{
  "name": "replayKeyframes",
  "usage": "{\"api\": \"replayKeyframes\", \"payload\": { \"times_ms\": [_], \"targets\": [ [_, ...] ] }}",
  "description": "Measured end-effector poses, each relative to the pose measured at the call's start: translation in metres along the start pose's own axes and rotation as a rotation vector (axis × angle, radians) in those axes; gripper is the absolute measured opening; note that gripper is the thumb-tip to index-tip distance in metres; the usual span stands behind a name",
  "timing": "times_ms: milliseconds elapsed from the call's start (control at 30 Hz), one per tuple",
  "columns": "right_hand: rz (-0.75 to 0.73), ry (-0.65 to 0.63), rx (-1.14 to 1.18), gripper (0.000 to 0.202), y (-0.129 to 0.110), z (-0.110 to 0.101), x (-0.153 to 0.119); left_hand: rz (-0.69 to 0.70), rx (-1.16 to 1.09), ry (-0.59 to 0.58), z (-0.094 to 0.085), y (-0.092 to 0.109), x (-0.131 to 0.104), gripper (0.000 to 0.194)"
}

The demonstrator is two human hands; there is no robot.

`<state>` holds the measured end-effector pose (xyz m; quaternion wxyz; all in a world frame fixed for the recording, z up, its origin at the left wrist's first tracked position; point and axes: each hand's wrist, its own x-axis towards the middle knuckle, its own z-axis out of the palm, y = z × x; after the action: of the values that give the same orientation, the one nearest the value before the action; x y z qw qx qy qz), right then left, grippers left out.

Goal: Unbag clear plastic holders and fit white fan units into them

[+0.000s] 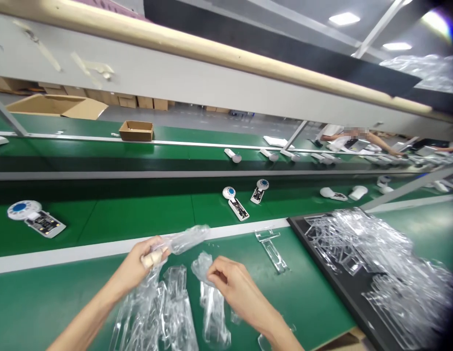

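Note:
My left hand (150,256) is closed around one end of a clear plastic bag (189,239), whose other end reaches right over the belt's pale edge. Beige coverings show on some of its fingertips. With thumb and fingers pinched together, my right hand (229,280) grips a crumpled clear plastic wrapper (202,265). Whether anything is inside either wrapping I cannot tell. Below my hands lie several bagged clear plastic pieces (177,312), and another bagged piece (215,317) rests under my right hand. A bare clear plastic frame (273,253) lies flat to the right.
A black tray (317,253) at right holds a heap of clear plastic parts (361,239). Beyond the pale edge, white devices with exposed circuit boards (238,208) lie on a green belt (138,204). Farther back are a small carton (136,130) and a person (352,139).

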<state>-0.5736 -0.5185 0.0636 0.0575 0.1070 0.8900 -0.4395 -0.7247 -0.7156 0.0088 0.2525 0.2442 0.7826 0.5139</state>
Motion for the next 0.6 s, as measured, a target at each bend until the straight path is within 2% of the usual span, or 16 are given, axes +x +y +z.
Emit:
{"api": "replayKeyframes", "payload": {
  "times_ms": [100,167,367,433,600],
  "targets": [
    [-0.036,-0.011,-0.050,0.019,-0.017,-0.005,-0.005,0.029,-0.139,0.021,-0.025,0.023,-0.029,0.026],
    [-0.064,-0.001,-0.058,0.018,-0.024,-0.008,-0.007,0.026,-0.196,0.072,-0.035,0.029,-0.041,0.025],
    [-0.108,-0.067,0.095,0.019,-0.044,-0.013,-0.013,-0.125,-0.340,0.319,-0.043,0.023,-0.053,0.037],
    [-0.138,-0.072,0.129,0.018,-0.049,-0.012,-0.011,-0.122,-0.306,0.345,-0.044,0.023,-0.055,0.038],
    [-0.115,-0.062,0.174,0.015,-0.051,-0.009,0.006,0.011,-0.094,0.307,-0.058,0.031,-0.075,0.025]
  ]
}}
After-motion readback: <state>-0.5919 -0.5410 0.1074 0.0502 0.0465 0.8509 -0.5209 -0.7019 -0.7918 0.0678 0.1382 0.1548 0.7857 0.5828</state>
